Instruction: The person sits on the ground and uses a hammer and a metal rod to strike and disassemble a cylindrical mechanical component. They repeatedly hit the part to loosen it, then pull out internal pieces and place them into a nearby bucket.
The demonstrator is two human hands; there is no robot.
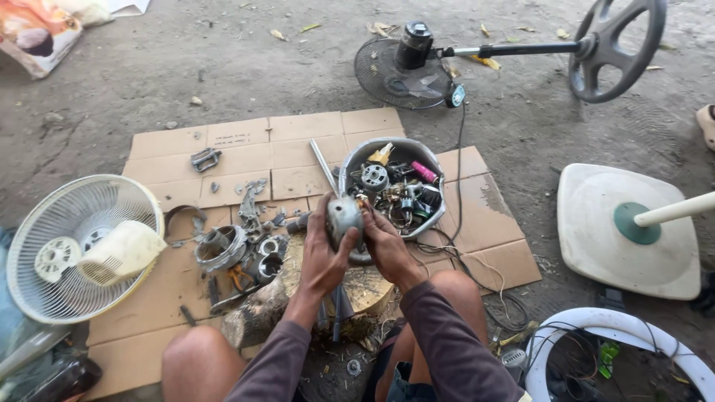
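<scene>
Cardboard [298,152] sheets cover dusty concrete floor [223,67] beneath hands [357,249].

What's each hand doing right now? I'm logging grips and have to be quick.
Left hand: closed around the grey metal motor housing.
Right hand: also gripping the motor housing, from the other side.

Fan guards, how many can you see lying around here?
2: a white fan guard at left on the ground, and a dark fan guard at top centre. Others may be hidden.
</scene>
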